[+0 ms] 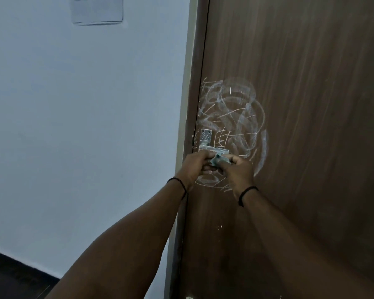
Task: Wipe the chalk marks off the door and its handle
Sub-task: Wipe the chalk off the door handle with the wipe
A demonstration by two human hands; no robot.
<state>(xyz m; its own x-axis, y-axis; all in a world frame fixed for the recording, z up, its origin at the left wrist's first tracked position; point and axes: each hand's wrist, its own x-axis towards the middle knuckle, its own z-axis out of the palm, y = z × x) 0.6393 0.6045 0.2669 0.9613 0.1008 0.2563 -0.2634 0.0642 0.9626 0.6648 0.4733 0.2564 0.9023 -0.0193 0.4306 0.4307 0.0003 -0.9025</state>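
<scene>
The chalk marks point(229, 113) cover the brown door point(311, 104) in a wide round patch near its left edge, above, beside and under the metal handle point(214, 150). Many lines are smeared into pale arcs, so some wiping seems done, but sharp strokes remain, also on the handle's plate, which shows thin scratches of chalk. I judge the task is at an early or middle stage: most of the patch is left to clean.

Just below the handle, both hands meet on a small greenish cloth point(217, 160). The left hand point(194, 167) curls its fingers on one side of it, and the right hand point(239, 171) pinches the other side. The cloth is close to the handle; whether it touches it, I cannot tell.

Left of the door stand the frame point(185, 104) and a pale wall point(84, 126) with a paper sheet point(97, 9) high up.
</scene>
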